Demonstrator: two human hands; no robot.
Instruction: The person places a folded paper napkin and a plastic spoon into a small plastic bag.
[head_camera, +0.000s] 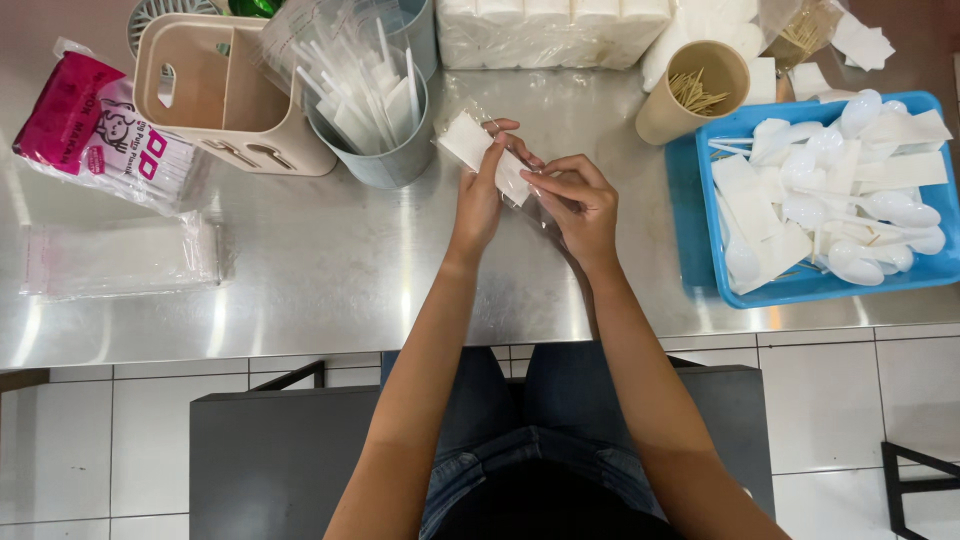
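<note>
While both hands work at the table's centre, the left hand (478, 195) pinches a folded white napkin (487, 158) in a clear plastic sleeve (530, 200), and the right hand (580, 205) pinches the sleeve's near end. Far left, a grey cup (385, 160) holds wrapped packets; a beige caddy (225, 90) stands beside it. Right, a tan cup (690, 95) holds toothpicks, and a blue tray (700, 220) holds white plastic spoons (860, 215) and napkins. The steel table (350, 270) is shiny; the floor is white tile.
</note>
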